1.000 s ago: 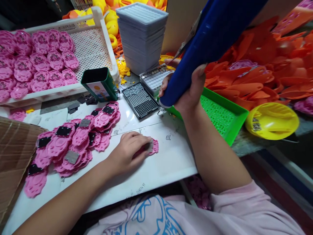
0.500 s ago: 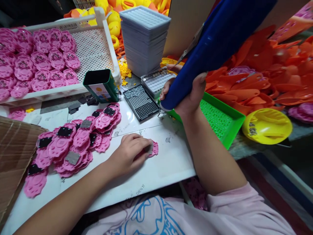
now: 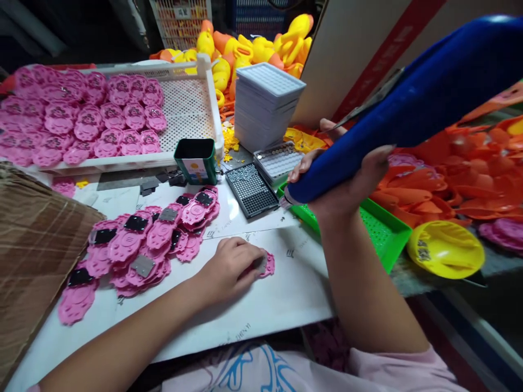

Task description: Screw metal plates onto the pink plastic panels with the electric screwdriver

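Observation:
My left hand (image 3: 232, 269) lies on the white work board with its fingers curled over a small pink plastic part (image 3: 268, 264). A grey cover plate shows on that part beside my fingertips; the rest is hidden under the hand. Raised above the board, my right hand (image 3: 341, 182) is wrapped round a long blue electric screwdriver (image 3: 379, 117) with a metal lever along its side. The tool slants down to the left, its tip close to the right edge of a black perforated tray (image 3: 253, 190) holding many small screws.
Left of my hand lies a heap of pink parts (image 3: 134, 245) with black or grey plates. Behind stand a green tin (image 3: 196, 160), a white crate (image 3: 188, 109) of pink parts and stacked white trays (image 3: 265, 103). A green basket (image 3: 379, 234) and yellow bowl (image 3: 447, 250) are right; a carton (image 3: 36, 261) is left.
The camera view has shifted, so the table scene sits lower and further right. The screwdriver now leans closer to level, with its tip near the screw tray. My left hand keeps its place on the pink part.

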### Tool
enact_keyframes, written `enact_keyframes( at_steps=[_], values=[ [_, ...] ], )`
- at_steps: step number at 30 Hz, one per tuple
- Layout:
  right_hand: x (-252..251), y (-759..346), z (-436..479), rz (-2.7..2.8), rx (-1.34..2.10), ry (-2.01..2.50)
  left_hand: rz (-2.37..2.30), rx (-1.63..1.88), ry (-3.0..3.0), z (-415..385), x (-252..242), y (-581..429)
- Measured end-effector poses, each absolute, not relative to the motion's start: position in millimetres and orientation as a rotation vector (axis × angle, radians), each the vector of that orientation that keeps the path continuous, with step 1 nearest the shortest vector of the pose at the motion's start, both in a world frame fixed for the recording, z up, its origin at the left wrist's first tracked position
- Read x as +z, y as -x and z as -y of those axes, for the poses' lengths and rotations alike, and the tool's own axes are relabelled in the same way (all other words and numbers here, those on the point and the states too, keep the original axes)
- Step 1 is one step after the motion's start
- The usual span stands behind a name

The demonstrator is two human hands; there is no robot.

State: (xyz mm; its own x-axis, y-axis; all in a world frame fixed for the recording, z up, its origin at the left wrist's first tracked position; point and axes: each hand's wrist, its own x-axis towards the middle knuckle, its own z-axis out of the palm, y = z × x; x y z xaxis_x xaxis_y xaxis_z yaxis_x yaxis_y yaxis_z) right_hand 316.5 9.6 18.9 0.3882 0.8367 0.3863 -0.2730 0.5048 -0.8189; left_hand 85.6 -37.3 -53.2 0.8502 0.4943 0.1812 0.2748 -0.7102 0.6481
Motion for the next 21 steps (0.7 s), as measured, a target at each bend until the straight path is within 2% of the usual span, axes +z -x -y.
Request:
enact_keyframes(
  at_steps=[8, 21],
  values=[
    [9.9, -302.3, -56.5, 0.816, 0.616, 0.759, -0.56, 0.537, -2.393, 34.7, -59.8, -78.0],
    [-11.9, -308.8, -69.4, 0.749, 0.505, 0.865, -0.566, 0.622, -2.349, 35.2, -60.8, -78.7]
  ],
)
